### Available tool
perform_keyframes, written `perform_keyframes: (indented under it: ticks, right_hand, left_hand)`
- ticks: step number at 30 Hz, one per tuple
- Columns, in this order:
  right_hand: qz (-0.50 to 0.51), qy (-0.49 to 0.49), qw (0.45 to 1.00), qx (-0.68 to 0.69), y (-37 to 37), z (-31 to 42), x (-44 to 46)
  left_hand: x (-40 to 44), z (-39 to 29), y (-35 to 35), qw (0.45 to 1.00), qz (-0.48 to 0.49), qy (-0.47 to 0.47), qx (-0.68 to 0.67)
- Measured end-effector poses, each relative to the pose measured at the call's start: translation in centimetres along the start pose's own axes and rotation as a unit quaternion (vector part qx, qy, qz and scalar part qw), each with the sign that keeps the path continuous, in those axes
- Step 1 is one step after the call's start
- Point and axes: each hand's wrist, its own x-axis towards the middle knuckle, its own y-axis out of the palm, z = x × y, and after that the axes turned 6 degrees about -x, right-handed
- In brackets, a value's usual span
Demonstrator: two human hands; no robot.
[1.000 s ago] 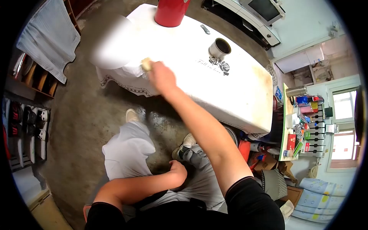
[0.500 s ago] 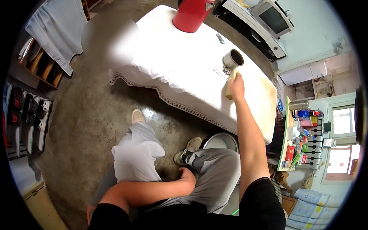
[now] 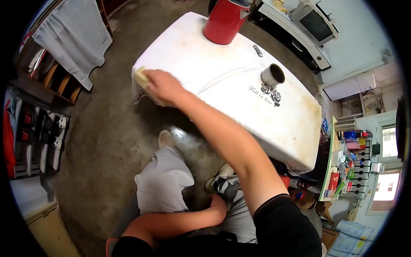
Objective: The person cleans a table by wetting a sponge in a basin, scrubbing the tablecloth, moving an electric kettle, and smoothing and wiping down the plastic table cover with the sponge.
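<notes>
My right hand (image 3: pixel 165 88) is closed around a pale yellow brush-like block (image 3: pixel 141 77) at the left end of the white tablecloth (image 3: pixel 184 51). My left hand (image 3: pixel 218 208) rests low between my legs, its fingers mostly hidden. On the cloth stand a red kettle (image 3: pixel 224 23) at the far edge and a metal cup (image 3: pixel 272 75) with a dark inside, beside the printed roses and lettering. A small remote (image 3: pixel 257 50) lies between them.
A shoe rack (image 3: pixel 40 141) and a curtained shelf (image 3: pixel 70 38) are at the left. Behind the table is a cabinet with a television (image 3: pixel 316 23). A cluttered side table (image 3: pixel 327 171) stands at the right, near boxes.
My right hand moved from the table's left part to beside the cup, then back to the left end, still holding the block. Creases in the cloth have shifted. The view has turned slightly.
</notes>
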Motion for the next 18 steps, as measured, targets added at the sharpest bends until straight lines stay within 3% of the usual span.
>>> perform_keyframes:
  ticks: [3,5,6,7,9,12,18]
  right_hand:
    - [-0.090,0.203,0.974,0.045,-6.3,-3.0,-4.4]
    - [-0.192,0.177,0.963,-0.073,-10.0,-11.5,-9.6]
    - [-0.237,0.210,0.940,-0.129,-12.5,-12.5,-12.0]
    - [-0.238,0.236,0.915,-0.224,-14.1,-15.9,-14.5]
    - [-0.205,0.333,0.893,-0.223,-16.0,-16.0,-17.2]
    - [-0.169,0.322,0.873,-0.325,-14.2,-15.7,-16.3]
    - [-0.170,0.286,0.917,-0.221,-10.8,-16.4,-4.0]
  left_hand:
    - [-2.6,0.3,-0.9,0.997,-0.075,0.008,-0.001]
    - [-3.5,0.2,-1.3,0.997,-0.074,0.007,0.000]
    - [-3.0,-0.2,-0.9,0.997,-0.077,-0.001,-0.001]
    - [-2.5,-0.7,-0.3,0.997,-0.077,-0.010,0.000]
    - [-1.6,-1.7,0.4,0.998,-0.059,0.009,0.020]
    - [-1.2,-2.4,0.8,0.997,-0.056,0.031,0.053]
    - [-3.7,-1.7,-0.5,0.997,-0.065,0.030,0.042]
